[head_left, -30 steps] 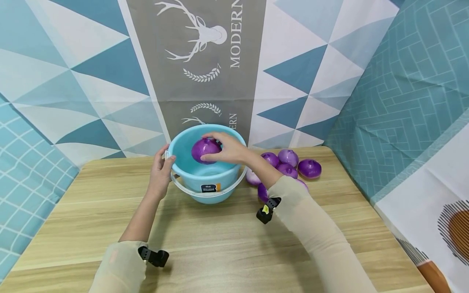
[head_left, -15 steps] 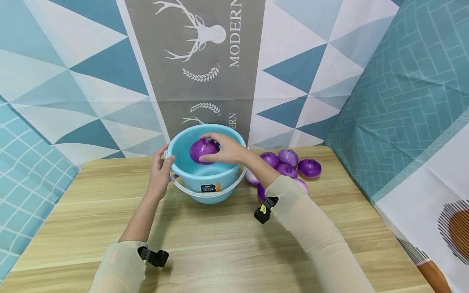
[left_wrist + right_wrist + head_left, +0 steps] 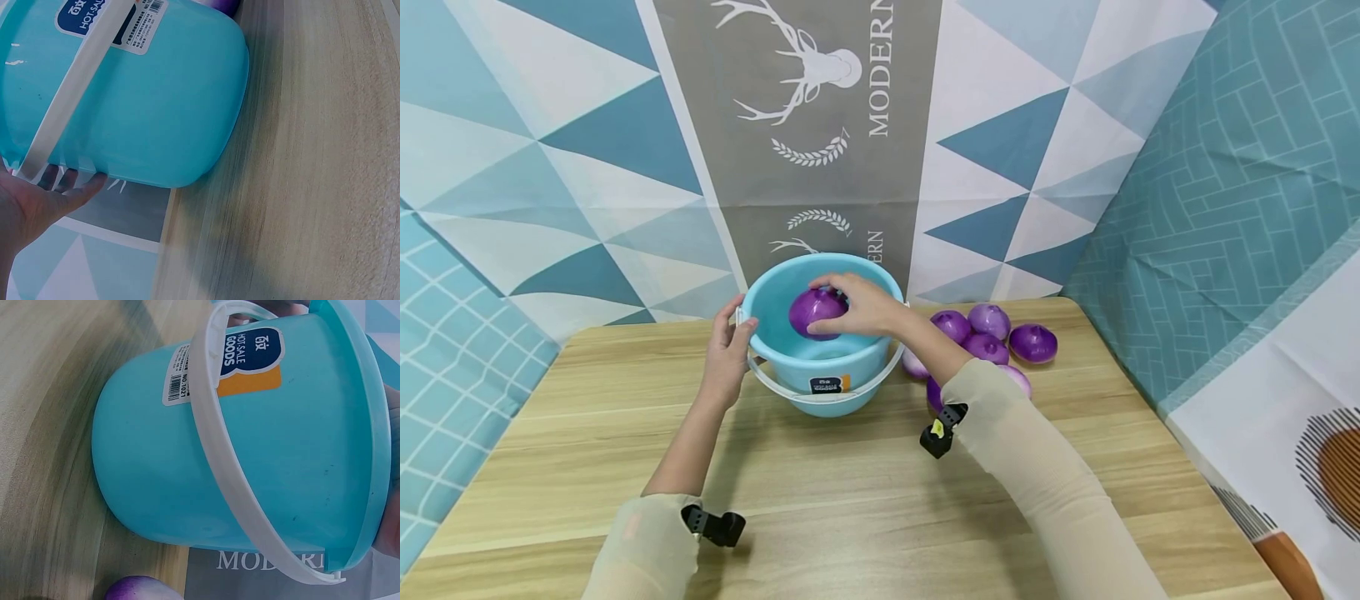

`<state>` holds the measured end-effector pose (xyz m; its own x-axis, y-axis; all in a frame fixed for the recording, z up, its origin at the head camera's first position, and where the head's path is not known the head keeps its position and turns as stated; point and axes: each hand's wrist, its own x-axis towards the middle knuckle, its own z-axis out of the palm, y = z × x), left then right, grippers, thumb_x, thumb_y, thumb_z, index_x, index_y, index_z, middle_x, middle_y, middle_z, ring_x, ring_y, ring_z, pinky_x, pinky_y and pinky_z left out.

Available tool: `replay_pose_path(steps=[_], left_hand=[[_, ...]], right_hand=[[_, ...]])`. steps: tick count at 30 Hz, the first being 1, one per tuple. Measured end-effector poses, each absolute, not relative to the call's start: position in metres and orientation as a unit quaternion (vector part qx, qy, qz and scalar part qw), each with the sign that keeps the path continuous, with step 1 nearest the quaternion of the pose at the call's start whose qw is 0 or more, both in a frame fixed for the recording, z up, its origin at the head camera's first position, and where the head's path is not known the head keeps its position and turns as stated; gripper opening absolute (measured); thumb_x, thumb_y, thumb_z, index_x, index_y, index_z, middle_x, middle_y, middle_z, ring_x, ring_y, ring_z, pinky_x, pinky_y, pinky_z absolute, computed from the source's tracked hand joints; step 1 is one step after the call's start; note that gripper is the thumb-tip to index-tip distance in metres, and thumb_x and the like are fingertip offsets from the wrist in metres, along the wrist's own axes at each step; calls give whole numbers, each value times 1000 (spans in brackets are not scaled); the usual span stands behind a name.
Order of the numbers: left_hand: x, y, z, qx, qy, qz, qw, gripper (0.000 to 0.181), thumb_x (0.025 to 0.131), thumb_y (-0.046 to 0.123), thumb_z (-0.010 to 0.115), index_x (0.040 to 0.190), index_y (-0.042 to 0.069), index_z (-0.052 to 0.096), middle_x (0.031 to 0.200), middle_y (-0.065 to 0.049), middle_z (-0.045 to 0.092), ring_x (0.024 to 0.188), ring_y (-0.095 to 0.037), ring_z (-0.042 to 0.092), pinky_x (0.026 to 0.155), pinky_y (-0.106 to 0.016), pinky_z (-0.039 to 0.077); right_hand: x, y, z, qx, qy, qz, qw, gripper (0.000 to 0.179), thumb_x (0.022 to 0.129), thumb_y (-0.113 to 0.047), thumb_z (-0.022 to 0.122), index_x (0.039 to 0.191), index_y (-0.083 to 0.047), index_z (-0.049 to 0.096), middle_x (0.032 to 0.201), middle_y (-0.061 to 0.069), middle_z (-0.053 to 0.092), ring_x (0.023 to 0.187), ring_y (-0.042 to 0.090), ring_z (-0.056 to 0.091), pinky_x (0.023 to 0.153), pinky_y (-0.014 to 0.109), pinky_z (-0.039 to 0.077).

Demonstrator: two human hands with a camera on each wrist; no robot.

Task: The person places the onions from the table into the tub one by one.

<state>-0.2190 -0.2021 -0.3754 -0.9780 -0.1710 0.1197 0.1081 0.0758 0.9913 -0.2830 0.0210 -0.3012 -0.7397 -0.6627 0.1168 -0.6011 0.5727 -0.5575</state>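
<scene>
A light blue bucket point(image 3: 867, 368) with a white handle point(image 3: 790, 393) stands upright at the back of the table. My left hand point(image 3: 726, 354) grips its left rim, thumb over the edge and fingers along the outside. In the left wrist view those fingers point(image 3: 84, 190) lie against the bucket wall point(image 3: 162, 106) by the handle's end. Within the bucket's mouth, my right hand point(image 3: 865, 307) holds a shiny purple onion point(image 3: 811, 317) between thumb and fingers. The right wrist view shows the bucket's labelled side point(image 3: 156, 469); the onion in hand is hidden there.
Several purple onions point(image 3: 987, 348) lie in a group right of the bucket, partly behind the right forearm. One onion point(image 3: 1033, 343) sits at the group's right side. Patterned cloth walls point(image 3: 1000, 167) rise behind and beside the wooden table point(image 3: 842, 500).
The right hand and the onion have shifted very slightly left inside the bucket's mouth. The left hand and the bucket stay in place.
</scene>
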Motion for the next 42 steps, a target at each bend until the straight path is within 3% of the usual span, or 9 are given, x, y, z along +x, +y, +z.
replay_pose_path(steps=[15, 25, 33, 42], left_hand=[[-217, -201, -374, 28, -722, -684, 100, 52, 97, 30, 44, 146, 25, 27, 131, -12, 41, 97, -8, 54, 72, -25, 57], [-218, -202, -374, 22, -729, -676, 100, 53, 97, 32, 42, 147, 25, 25, 138, -18, 37, 118, -32, 45, 79, -35, 54], [-218, -202, -375, 12, -734, -671, 103, 56, 97, 32, 43, 148, 21, 23, 138, -20, 37, 114, -27, 47, 69, -16, 55], [-218, -202, -375, 13, -727, -679, 100, 55, 97, 31, 43, 148, 21, 24, 135, -16, 38, 111, -25, 49, 68, -16, 55]], right_hand=[[-284, 21, -304, -366, 887, -277, 51, 68, 80, -46, 69, 138, -20, 44, 135, 5, 49, 126, 20, 43, 104, 37, 42], [-282, 21, -303, -363, 885, -289, 41, 65, 82, -46, 66, 136, -15, 47, 136, 8, 49, 122, 26, 48, 102, 38, 42], [-281, 24, -300, -358, 881, -307, 27, 58, 83, -41, 67, 132, -13, 52, 131, 8, 52, 117, 24, 51, 100, 35, 44], [-281, 29, -296, -351, 878, -326, 13, 54, 86, -39, 65, 130, -12, 53, 129, 5, 55, 115, 24, 53, 99, 36, 46]])
